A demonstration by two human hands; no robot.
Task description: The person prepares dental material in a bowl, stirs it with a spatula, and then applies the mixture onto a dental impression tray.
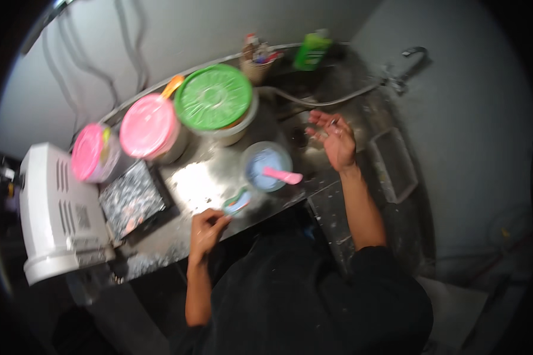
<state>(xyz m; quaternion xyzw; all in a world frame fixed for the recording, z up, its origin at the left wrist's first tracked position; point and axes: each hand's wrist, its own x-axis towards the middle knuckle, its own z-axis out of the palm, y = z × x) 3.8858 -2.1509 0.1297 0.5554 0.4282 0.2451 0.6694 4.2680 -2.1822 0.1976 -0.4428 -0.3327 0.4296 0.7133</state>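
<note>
My left hand [207,234] is near the front edge of the metal counter, its thumb and fingers pinched at the near end of a small curved tray [237,202]. The tray looks like a dental impression tray, with pale blue material and greenish and orange edges. To its right stands a translucent mixing bowl [249,166] with pale blue paste [264,161] inside. A pink spatula [283,175] rests in it, handle over the rim. My right hand [337,143] is raised over the sink area, palm up, fingers apart and slightly curled.
Behind the bowl stand a green-lidded tub [214,97] and two pink-lidded tubs [150,126]. A white machine [62,207] and a speckled block [132,200] are at left. A faucet [411,65], a green bottle [312,51] and a clear rectangular container [394,165] are right.
</note>
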